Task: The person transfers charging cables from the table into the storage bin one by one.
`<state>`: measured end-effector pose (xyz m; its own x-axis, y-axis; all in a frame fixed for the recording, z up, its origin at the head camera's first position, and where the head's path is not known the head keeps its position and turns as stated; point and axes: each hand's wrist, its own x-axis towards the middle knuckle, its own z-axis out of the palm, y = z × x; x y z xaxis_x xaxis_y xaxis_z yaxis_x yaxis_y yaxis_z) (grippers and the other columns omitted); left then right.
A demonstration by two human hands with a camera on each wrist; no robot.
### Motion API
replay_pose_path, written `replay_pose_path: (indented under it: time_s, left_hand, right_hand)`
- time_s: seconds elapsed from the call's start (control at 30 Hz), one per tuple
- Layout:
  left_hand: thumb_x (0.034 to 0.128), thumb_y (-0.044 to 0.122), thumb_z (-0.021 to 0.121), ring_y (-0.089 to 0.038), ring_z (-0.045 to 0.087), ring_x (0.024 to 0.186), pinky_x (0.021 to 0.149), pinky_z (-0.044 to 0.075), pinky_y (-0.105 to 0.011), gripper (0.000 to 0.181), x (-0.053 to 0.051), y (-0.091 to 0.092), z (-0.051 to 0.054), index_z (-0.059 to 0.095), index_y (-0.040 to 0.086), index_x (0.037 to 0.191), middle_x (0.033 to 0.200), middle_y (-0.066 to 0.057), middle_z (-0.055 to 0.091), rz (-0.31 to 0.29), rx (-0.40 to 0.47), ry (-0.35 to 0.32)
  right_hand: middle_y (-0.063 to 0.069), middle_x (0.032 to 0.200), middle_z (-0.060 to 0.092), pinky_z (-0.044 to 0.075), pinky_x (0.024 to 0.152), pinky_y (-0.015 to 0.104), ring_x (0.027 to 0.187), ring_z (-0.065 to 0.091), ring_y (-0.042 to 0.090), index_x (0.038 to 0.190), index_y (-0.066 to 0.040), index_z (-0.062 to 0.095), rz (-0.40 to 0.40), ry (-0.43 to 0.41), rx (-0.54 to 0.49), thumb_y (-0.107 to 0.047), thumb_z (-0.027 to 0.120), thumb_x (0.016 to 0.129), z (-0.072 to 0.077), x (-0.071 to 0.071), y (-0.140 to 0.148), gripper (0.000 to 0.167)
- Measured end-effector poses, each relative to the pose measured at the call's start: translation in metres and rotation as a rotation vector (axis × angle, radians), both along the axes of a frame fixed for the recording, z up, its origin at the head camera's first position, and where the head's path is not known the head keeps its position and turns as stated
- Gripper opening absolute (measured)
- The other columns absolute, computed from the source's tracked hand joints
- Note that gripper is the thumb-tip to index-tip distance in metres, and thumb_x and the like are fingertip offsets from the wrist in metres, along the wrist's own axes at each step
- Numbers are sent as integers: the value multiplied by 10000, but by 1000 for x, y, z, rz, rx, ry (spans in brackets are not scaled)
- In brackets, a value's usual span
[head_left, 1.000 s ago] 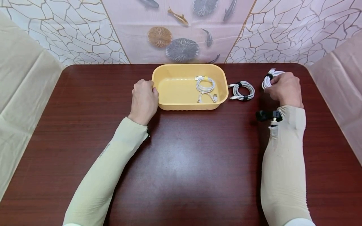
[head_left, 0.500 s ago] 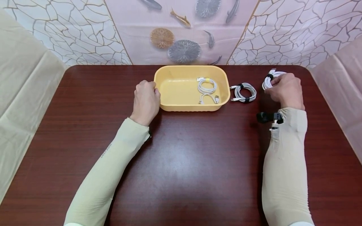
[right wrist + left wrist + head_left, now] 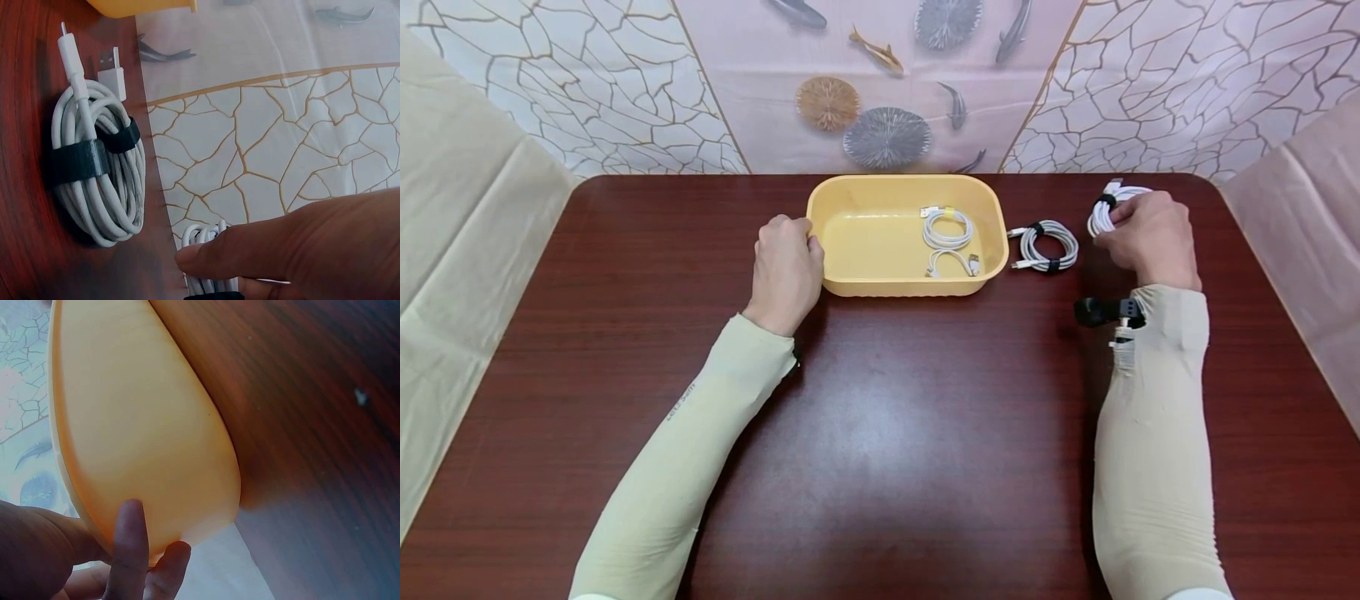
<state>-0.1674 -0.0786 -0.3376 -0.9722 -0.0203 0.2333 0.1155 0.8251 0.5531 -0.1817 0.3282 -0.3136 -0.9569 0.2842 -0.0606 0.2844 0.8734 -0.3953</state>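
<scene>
Head view: both forearms reach forward over a dark reddish-brown wood-grain table [image 3: 880,433], the left slanting inward, the right nearly straight ahead.
Left hand: the left hand [image 3: 786,271] is back-up, knuckles bent, fingers curled on the left end of a yellow rounded-rectangular plastic tray [image 3: 904,287]; the left wrist view shows fingers against its outer wall.
Right hand: the right hand [image 3: 1156,237] bends down with its back up, thumb and fingers pinching a coiled white cable [image 3: 1101,221] bound by a black strap.
Held cable: near the table's far right corner, to the right of the tray and well apart from it; whether it touches the tabletop, I cannot tell.
Grey-white coil: a round grey-white cable coil with two black straps [image 3: 1070,246] lies between tray and right hand, its plug ends pointing toward the tray.
Inside the tray: a white cable coil with a yellow tie [image 3: 946,243] and a short white cable bent in an arc [image 3: 951,252], both toward the right end.
Writing: small dark lettering [image 3: 681,402] runs along the cream left sleeve [image 3: 692,450], seemingly beginning "Let's"; the rest is too small to read.
</scene>
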Motion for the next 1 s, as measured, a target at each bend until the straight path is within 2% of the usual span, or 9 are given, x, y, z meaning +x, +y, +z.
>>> replay_pose_path:
  time_s: [0.2, 0.33, 0.63, 1.0]
  left_hand:
    - [968, 4, 527, -429, 668, 879, 791, 585, -483, 225, 0, -1, -1, 738, -64, 1003, 928, -238, 633, -3, -1, 12]
    - [971, 7, 531, -427, 665, 877, 789, 586, -485, 218, 0, -1, -1, 735, -64, 999, 925, -234, 629, -5, 0, 12]
    - [972, 14, 536, -433, 667, 884, 795, 583, -495, 217, 1, 0, -1, 735, -66, 999, 930, -238, 633, -5, 4, 11]
    - [974, 13, 528, -423, 673, 889, 783, 590, -479, 236, 1, 0, -1, 740, -70, 1037, 940, -239, 634, -4, 6, 13]
  right_hand:
    - [301, 1136, 663, 469, 769, 480, 1012, 577, 449, 1148, 15, 693, 4, 5, -13, -186, 701, 857, 1, -1, -4, 355]
    - [296, 1122, 666, 444, 719, 421, 1003, 566, 430, 1144, 21, 690, 5, 2, -16, -182, 703, 866, 2, 0, -5, 344]
    - [310, 1141, 661, 459, 760, 477, 1008, 574, 445, 1148, 24, 690, 9, 15, -9, -184, 701, 865, 5, 1, -7, 352]
    - [302, 1136, 662, 461, 756, 480, 1005, 577, 447, 1139, 19, 689, 15, 24, -10, -181, 703, 853, 6, 1, -8, 349]
